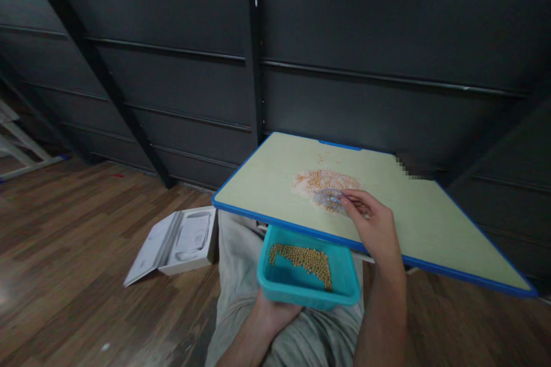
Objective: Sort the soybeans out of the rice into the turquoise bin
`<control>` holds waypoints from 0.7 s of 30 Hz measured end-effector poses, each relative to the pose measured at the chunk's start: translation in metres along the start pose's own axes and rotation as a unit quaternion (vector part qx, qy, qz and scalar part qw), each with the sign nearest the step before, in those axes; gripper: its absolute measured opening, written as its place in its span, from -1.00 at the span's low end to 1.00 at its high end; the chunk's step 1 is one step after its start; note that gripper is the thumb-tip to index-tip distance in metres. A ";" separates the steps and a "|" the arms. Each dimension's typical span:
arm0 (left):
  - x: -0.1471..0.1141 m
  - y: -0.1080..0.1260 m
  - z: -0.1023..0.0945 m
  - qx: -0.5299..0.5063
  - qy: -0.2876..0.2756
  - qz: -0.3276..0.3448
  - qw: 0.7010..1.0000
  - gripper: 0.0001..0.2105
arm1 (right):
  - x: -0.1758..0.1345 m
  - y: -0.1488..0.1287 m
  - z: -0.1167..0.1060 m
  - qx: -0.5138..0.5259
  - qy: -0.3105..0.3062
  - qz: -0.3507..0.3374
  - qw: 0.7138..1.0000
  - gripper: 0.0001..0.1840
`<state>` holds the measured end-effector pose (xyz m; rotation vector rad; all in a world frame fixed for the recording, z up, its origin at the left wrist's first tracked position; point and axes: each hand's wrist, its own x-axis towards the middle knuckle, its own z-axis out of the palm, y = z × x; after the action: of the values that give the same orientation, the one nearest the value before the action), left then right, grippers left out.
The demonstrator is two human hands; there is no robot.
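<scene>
My right hand [373, 221] is closed, pinching the edge of a round, see-through greyish piece [329, 199] whose exact kind I cannot make out. This piece rests at the near side of a spread pile [316, 180] of white grains and orange-yellow kernels on the pale tabletop [253, 183]. Below the table edge, my left hand [273, 312] holds a turquoise plastic tub [297, 293] from underneath, its fingers mostly hidden. Round tan beans [312, 261] lie in the tub, along its far and right sides.
The table has a blue rim [284, 226]. A few loose kernels [321, 157] lie beyond the pile. On the wooden floor to the left is an opened white box [189, 241]. A dark panelled wall [181, 69] stands behind, and a white metal frame [21, 143] at far left.
</scene>
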<state>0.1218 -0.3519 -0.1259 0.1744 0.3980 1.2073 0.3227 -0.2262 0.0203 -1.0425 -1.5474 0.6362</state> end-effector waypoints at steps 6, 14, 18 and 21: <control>-0.001 0.000 -0.001 -0.006 0.004 -0.002 1.000 -0.61 | 0.000 0.000 -0.001 0.003 0.000 0.003 1.000 -0.65; -0.001 0.001 0.005 0.012 -0.005 0.000 1.000 -0.60 | -0.001 -0.002 -0.002 0.003 -0.022 0.006 1.000 -0.69; 0.000 0.001 0.004 0.015 0.003 -0.008 1.000 -0.61 | -0.001 -0.002 -0.002 0.007 -0.029 0.008 1.000 -0.69; -0.002 0.002 0.007 0.009 0.024 -0.006 1.000 -0.60 | -0.001 -0.001 -0.002 0.010 -0.029 0.009 0.999 -0.67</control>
<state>0.1225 -0.3523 -0.1182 0.1584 0.4511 1.1983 0.3240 -0.2278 0.0215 -1.0322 -1.5794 0.6988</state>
